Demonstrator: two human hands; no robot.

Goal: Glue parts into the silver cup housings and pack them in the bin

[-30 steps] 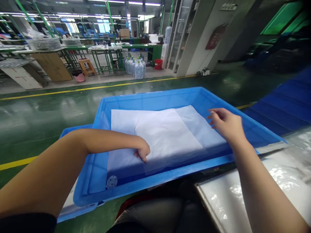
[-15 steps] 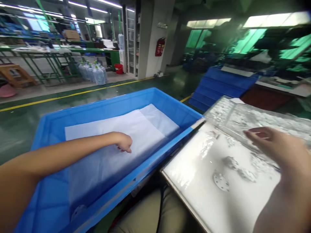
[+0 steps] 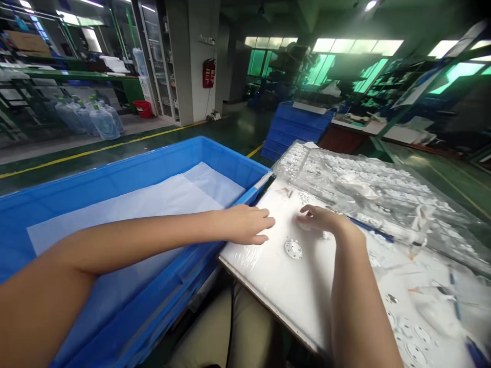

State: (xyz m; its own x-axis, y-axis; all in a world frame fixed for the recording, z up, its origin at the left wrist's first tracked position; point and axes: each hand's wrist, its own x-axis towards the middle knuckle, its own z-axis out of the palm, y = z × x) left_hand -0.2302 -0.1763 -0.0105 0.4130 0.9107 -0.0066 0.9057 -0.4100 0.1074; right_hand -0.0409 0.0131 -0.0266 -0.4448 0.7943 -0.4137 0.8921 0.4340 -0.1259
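Note:
My left hand [image 3: 247, 225] reaches across the near rim of a blue plastic bin [image 3: 153, 161] to the left part of a white work surface [image 3: 268, 276]. Its fingers are spread, and it holds nothing. My right hand [image 3: 326, 220] is curled downward, its fingertips closed at a blurred, pale round disc [image 3: 305, 225] that they partly hide. Part of another pale piece [image 3: 326, 235] shows beneath this hand. A round disc with holes [image 3: 293, 249] lies on the white surface in front of both hands. White sheets [image 3: 126, 209] line the bin.
Clear plastic sheeting [image 3: 383, 179] with many small white parts covers the far side. A blue stick [image 3: 370, 228], more discs [image 3: 416, 352] and a syringe-like tube [image 3: 418, 240] lie to the right. Stacked blue bins [image 3: 295, 130] stand beyond.
My view has turned right. My left hand has moved out of the bin to the white surface, its fingers spreading. My right hand has come down to the discs.

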